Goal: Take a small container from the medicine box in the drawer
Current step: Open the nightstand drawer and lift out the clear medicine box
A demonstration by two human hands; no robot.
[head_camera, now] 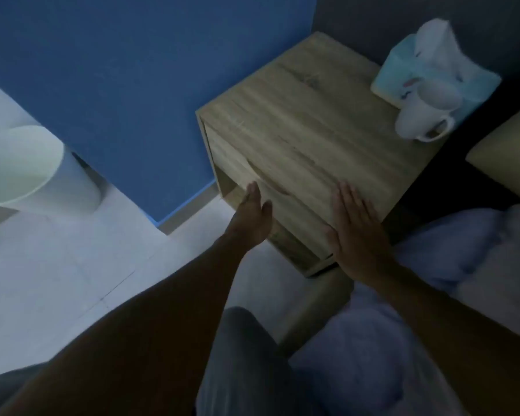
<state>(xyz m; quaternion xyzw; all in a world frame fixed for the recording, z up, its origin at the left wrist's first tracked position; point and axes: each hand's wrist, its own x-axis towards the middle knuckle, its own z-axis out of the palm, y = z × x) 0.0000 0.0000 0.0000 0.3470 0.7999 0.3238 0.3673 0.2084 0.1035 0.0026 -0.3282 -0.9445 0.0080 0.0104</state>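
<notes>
A light wooden bedside cabinet stands against the blue wall, seen from above. Its drawer front faces lower left and is closed. My left hand reaches to the drawer's lower edge, fingers straight and together, palm turned toward the wood, holding nothing. My right hand lies flat and open on the cabinet's near right corner. The medicine box and the small container are hidden from view.
A white mug and a pale blue tissue pack sit at the cabinet's far right corner. A white bin stands on the tiled floor at left. A bed with a bluish quilt lies to the right.
</notes>
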